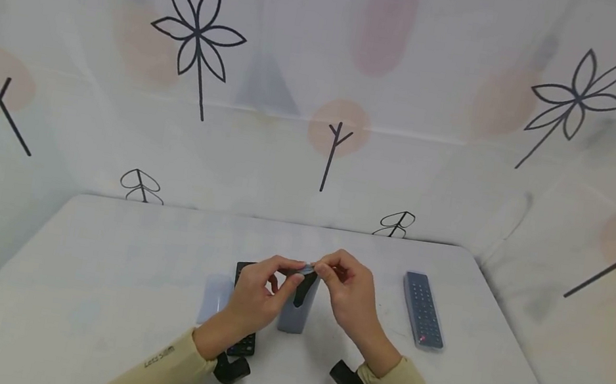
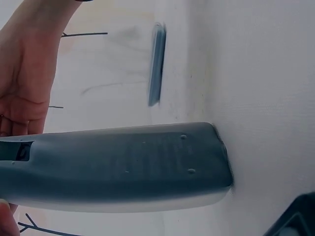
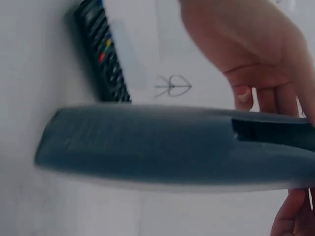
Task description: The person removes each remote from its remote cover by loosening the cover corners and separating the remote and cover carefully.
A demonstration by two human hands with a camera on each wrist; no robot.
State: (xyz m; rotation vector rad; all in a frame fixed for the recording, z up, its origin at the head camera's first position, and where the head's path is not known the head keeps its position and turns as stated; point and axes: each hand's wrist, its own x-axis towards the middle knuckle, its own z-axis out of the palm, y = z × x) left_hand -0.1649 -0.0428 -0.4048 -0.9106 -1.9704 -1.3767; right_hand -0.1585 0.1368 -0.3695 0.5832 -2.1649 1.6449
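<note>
Both hands pinch the top end of a blue-grey remote control cover (image 1: 293, 319) near the middle of the table. My left hand (image 1: 257, 292) grips its upper left edge with thumb and fingers, and my right hand (image 1: 351, 291) its upper right edge. Something dark shows inside the cover's upper opening. From the left wrist, the cover (image 2: 123, 164) stands with its lower end at the tabletop, a slot near the held end. In the right wrist view the left hand (image 3: 261, 44) is behind the cover (image 3: 147, 145); fingertips are partly hidden.
A black remote control (image 1: 242, 345) lies partly under the left forearm, beside a pale translucent sheet (image 1: 214, 297). To the right lies a remote in a blue-grey cover (image 1: 424, 312). Patterned fabric (image 1: 264, 165) surrounds the white table (image 1: 111, 269). Black wrist devices (image 1: 347, 378) hang at both cuffs.
</note>
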